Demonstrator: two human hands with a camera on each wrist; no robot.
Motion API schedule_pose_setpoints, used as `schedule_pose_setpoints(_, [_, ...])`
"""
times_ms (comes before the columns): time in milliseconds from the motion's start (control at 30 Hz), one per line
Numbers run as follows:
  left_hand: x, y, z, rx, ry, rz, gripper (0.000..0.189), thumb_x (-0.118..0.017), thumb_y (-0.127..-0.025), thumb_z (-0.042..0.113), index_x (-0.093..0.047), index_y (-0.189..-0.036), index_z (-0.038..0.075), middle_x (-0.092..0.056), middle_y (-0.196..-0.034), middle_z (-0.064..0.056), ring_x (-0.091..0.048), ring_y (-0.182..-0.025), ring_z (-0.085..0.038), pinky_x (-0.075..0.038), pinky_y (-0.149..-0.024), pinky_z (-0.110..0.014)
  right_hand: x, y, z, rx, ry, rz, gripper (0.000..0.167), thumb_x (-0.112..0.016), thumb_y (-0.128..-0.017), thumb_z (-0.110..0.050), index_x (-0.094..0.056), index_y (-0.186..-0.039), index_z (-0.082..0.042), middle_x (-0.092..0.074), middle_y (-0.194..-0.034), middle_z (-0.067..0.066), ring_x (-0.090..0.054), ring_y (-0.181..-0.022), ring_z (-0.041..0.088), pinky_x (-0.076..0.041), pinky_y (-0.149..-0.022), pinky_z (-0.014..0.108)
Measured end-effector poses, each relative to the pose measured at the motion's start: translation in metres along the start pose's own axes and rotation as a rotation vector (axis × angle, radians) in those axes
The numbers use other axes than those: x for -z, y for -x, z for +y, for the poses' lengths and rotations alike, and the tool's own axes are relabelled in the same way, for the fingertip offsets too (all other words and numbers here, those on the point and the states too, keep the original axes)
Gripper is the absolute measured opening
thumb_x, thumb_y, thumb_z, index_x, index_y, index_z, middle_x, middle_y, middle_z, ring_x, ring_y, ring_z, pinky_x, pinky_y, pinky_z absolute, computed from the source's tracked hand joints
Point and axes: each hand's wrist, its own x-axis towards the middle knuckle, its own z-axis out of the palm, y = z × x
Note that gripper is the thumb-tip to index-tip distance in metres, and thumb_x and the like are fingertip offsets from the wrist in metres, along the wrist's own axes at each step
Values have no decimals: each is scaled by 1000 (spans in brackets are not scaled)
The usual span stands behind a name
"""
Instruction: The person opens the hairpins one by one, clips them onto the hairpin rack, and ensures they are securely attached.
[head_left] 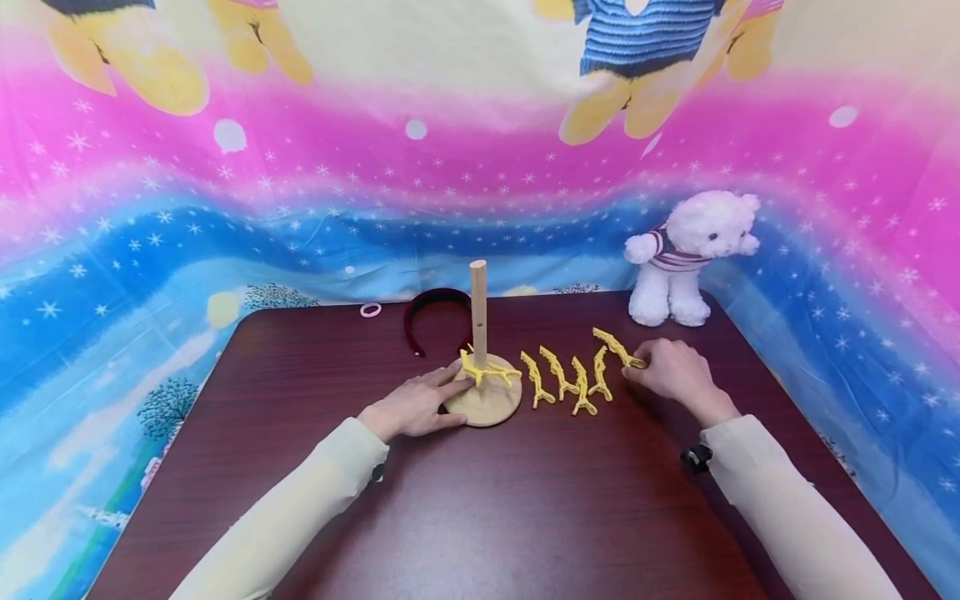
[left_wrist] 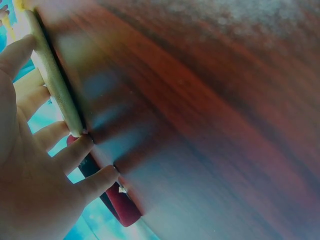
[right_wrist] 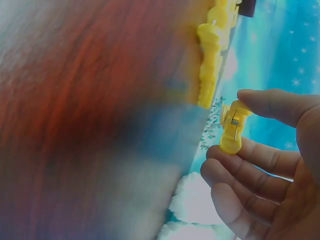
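Spread, fairly straight fingers of my left hand (head_left: 412, 406) rest against the left edge of a round wooden base (head_left: 491, 410). From this base rises an upright wooden post (head_left: 478, 304), with yellow pieces (head_left: 495, 373) around its foot. On the right, my right hand (head_left: 678, 377) pinches one end of a yellow alligator hair clip (head_left: 613, 343) between thumb and fingers. The right wrist view shows the spring of this clip (right_wrist: 233, 125). Several more yellow alligator hair clips (head_left: 557, 372) lie in a loose row between the base and my right hand.
Behind the post lies a dark red headband (head_left: 409, 325), with a small pink ring (head_left: 371, 310) left of it. A white plush bear (head_left: 678, 258) stands at the back right corner of the dark table (head_left: 480, 508). A patterned cloth (head_left: 360, 208) surrounds the table.
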Motion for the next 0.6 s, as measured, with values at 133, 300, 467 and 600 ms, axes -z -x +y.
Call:
schedule_pose_setpoints(133, [-1, 0, 0, 6, -3, -3, 68, -53, -98, 56, -35, -157, 27, -17, -168, -9, -29, -152, -33, -37, -114, -56, 5, 2, -9, 42, -15, 42, 39, -76, -83, -45, -75, -101, -10, -75, -94, 12, -66, -80, 33, -50, -56, 46])
schedule_pose_setpoints(300, [-1, 0, 0, 13, -5, -14, 68, -53, -98, 56, -33, -157, 28, -16, -168, -8, -28, -152, -33, -37, -114, -56, 9, 6, -22, 106, -42, 88, 38, -77, -83, -40, -76, -104, -9, -76, -97, 13, -68, -82, 33, -52, -62, 49])
schedule_pose_setpoints(467, [0, 0, 0, 14, -6, -17, 68, -53, -98, 57, -33, -157, 29, -16, -169, -8, -28, -152, -32, -36, -114, -56, 12, 8, -34, 172, -50, 144, 35, -78, -83, -37, -77, -103, -8, -77, -89, 8, -69, -78, 27, -53, -67, 47])
schedule_pose_setpoints(600, [-1, 0, 0, 11, -6, -15, 68, -53, -98, 56, -34, -157, 28, -16, -168, -8, -28, -152, -32, -36, -114, -56, 13, 9, -42, 220, -60, 165, 34, -78, -83, -35, -76, -104, -9, -77, -89, 6, -71, -79, 23, -55, -71, 46])
